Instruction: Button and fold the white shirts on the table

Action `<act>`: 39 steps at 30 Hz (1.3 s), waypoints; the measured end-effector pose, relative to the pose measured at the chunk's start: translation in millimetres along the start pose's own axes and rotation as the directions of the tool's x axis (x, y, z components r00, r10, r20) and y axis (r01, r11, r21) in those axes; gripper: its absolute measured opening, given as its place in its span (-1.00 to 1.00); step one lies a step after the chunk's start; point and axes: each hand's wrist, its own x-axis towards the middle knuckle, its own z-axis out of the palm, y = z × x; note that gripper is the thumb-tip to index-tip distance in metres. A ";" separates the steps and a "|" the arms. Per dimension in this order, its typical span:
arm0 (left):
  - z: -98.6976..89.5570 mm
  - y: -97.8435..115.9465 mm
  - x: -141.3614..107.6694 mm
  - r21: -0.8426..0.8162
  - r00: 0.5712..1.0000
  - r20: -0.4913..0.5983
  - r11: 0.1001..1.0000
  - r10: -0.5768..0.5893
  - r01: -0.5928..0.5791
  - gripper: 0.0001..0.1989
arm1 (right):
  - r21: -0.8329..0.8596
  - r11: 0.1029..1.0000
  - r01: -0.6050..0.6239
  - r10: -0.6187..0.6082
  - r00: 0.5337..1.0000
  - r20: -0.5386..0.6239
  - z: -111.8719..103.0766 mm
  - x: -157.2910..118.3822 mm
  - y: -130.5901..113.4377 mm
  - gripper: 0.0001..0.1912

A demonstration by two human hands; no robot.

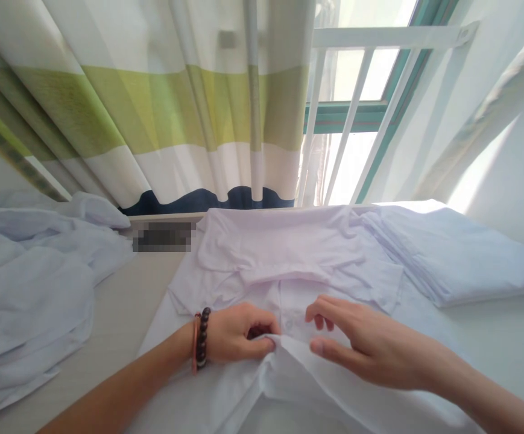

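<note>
A white shirt (pixel 289 247) lies spread over the surface before me, its collar end towards the window and a buttoned front strip running down its middle. My left hand (pixel 243 334), with a dark bead bracelet and a copper-coloured band at the wrist, pinches the shirt's front edge between thumb and fingers and lifts it into a small peak. Just to the right, my right hand (pixel 356 340) hovers over the shirt with thumb and fingers apart, holding nothing. A button shows faintly between the two hands.
Crumpled white cloth (pixel 31 283) is heaped at the left. Folded white garments (pixel 460 253) lie at the right. A pixelated dark patch sits near the back edge. Behind hang a striped curtain (pixel 153 108) and white window bars (pixel 356 84).
</note>
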 end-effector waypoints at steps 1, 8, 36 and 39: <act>-3.7 -5.1 2.3 -0.113 1.000 -0.013 0.994 -0.013 0.011 -0.84 | -0.034 0.999 0.012 -0.013 0.999 -0.035 2.2 -3.8 -5.3 -0.65; -6.3 -15.3 8.5 -0.445 0.997 -0.028 0.894 -0.079 0.058 -0.61 | -0.447 0.892 0.061 -0.177 0.959 -0.223 34.1 -13.5 -15.4 -0.52; 1.8 14.2 1.1 0.086 0.931 -0.361 0.992 -0.053 0.090 -0.36 | -0.361 0.931 0.057 -0.143 0.966 -0.216 23.5 -9.9 -5.0 -0.54; 2.2 15.3 1.4 0.065 0.922 -0.381 0.992 -0.072 0.105 -0.47 | -0.506 0.862 0.031 -0.210 0.930 -0.303 32.2 -8.6 -7.9 -0.59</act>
